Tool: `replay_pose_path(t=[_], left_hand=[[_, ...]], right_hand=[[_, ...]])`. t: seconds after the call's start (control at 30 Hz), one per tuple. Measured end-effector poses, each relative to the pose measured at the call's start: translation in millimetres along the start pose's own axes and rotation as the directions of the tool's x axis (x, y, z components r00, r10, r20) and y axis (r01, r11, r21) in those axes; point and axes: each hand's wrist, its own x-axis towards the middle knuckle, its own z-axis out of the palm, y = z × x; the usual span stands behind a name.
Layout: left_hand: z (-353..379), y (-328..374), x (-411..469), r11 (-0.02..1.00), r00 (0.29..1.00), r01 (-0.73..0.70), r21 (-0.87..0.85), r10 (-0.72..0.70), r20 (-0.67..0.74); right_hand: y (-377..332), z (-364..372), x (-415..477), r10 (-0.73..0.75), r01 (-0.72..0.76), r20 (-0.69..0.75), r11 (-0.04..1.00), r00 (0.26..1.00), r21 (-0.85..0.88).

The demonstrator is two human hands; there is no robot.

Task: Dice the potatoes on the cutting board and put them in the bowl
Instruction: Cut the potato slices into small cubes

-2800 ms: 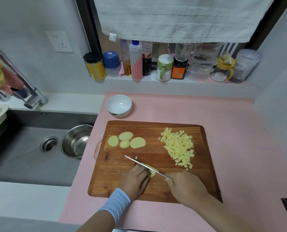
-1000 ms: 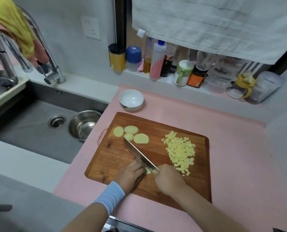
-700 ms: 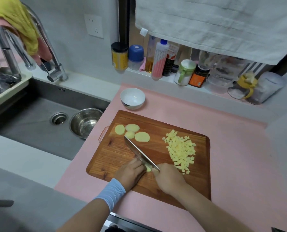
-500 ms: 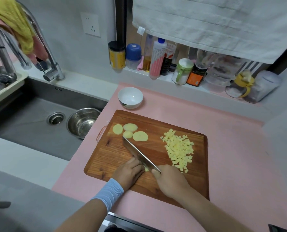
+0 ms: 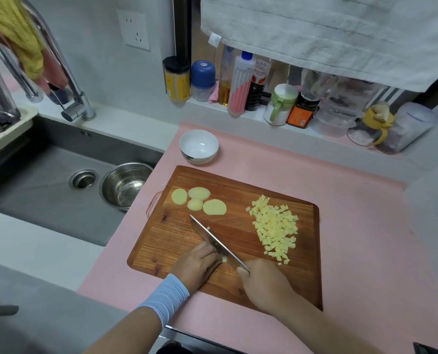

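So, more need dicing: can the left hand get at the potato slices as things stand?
Probably yes: bare cutting board lies between left hand and potato slices; only the knife tip comes near.

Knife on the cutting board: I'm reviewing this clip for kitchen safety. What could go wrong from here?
1. The knife blade sits right beside the left hand, whose fingers pin a small potato piece; a slip could nick them.
2. That piece is mostly hidden and may skid as the right hand cuts.
3. The diced pile lies across the cutting board from the bowl; cubes may scatter in transfer.
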Motion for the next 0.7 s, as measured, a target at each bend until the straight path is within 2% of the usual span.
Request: replay_pose_path(t=[0.4,0.53,0.57,0.63,0.7], left_hand=[[-1,0,-1,0.999,0.999,0.024,-0.037,-0.023,0.03],[-16,4,5,0.996,0.996,0.047,-0.077,-0.041,0.084],[-22,4,8,0.994,0.995,0.083,-0.077,-0.079,0.063],[-31,-2,14,0.968,0.969,0.241,-0.069,-0.243,-0.036],[-37,-14,25,0.896,0.891,0.443,-0.033,-0.444,-0.095]], right_hand=[[-12,-3,11,0.006,-0.007,0.04,1.0,0.999,0.028],[-8,-20,10,0.026,-0.031,0.033,0.986,0.999,0.165],[-6,-25,9,0.026,-0.029,0.021,0.98,0.999,0.195],[-3,-35,8,0.029,-0.029,-0.001,0.973,1.0,0.231],[1,-43,8,0.036,-0.029,-0.022,0.965,0.999,0.26]])
